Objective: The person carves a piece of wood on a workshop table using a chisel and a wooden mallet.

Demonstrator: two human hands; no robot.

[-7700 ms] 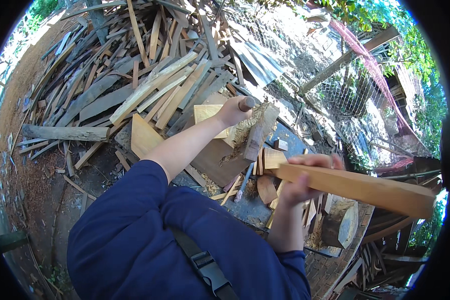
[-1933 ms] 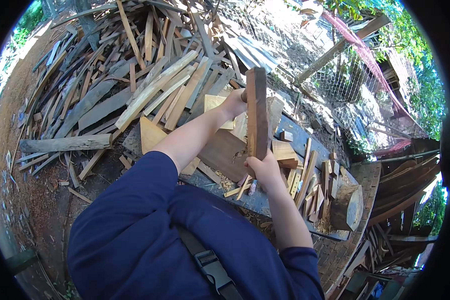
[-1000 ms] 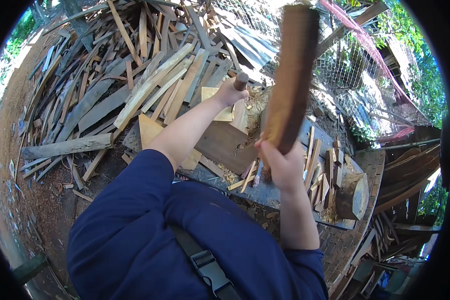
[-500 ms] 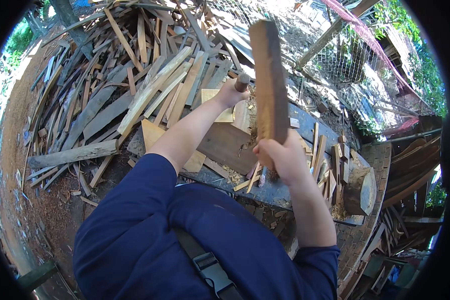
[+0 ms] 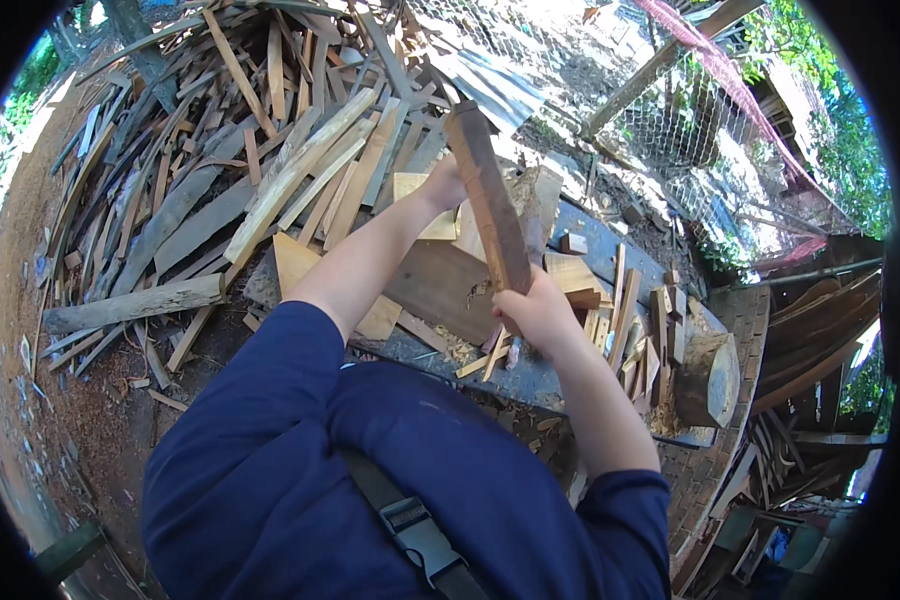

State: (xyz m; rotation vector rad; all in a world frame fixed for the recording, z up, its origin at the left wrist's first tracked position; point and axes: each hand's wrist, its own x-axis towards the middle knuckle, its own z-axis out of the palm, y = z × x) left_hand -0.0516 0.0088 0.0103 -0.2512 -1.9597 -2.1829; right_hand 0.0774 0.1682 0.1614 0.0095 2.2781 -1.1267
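My right hand (image 5: 542,310) is wrapped round the lower end of a thick wooden club (image 5: 492,205). It slants up and left, and its upper end crosses in front of my left hand (image 5: 447,184). That hand is closed above the far side of a large wooden block (image 5: 435,285). Half a second ago a round wooden handle stuck up out of the left fist. The club now hides the handle, and its lower end does not show. Wood chips (image 5: 482,293) lie on the block near a rough, cut part.
A big heap of planks and offcuts (image 5: 270,150) rises at the far left. Wood strips (image 5: 625,310) and a cut log (image 5: 708,375) lie on the dark bench (image 5: 530,385) to the right. Wire fencing (image 5: 685,130) stands at the far right.
The club has swung down and left, from standing nearly upright to slanting over my left hand. My right hand has shifted slightly left with it. The view has moved a little.
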